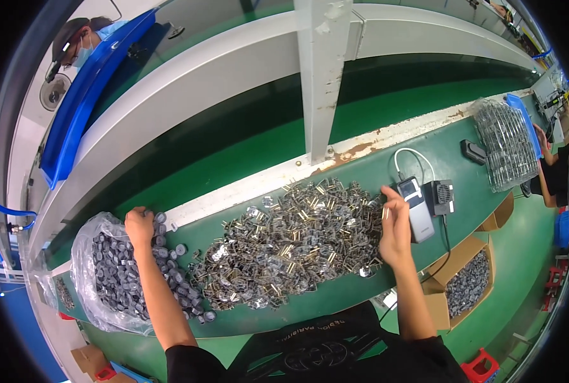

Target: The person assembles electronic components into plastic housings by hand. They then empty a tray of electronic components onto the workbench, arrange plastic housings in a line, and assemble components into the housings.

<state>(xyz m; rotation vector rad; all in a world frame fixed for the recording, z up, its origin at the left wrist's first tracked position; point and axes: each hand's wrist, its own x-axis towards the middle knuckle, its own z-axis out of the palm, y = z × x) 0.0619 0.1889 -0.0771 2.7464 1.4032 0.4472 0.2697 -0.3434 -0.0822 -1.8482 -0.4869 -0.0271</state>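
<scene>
On the left of the green table, small round grey caps (115, 268) spill from a clear plastic bag (83, 281). My left hand (139, 228) is at the far edge of these caps, fingers curled in, with a grey cap showing at the fingertips. A wide heap of small metal parts with prongs (291, 239), silvery and brassy, fills the middle of the table. At the heap's right edge my right hand (396, 233) is upright with fingers apart, next to the parts; nothing shows in its grasp.
Right of the heap lie a grey-white power bank (418, 214) with a white cable and a black boxy device (441, 196). Farther right are a stack of clear trays (504, 143) and another person's arm. A carton of grey parts (468, 284) stands below the table; a metal post (322, 83) rises behind.
</scene>
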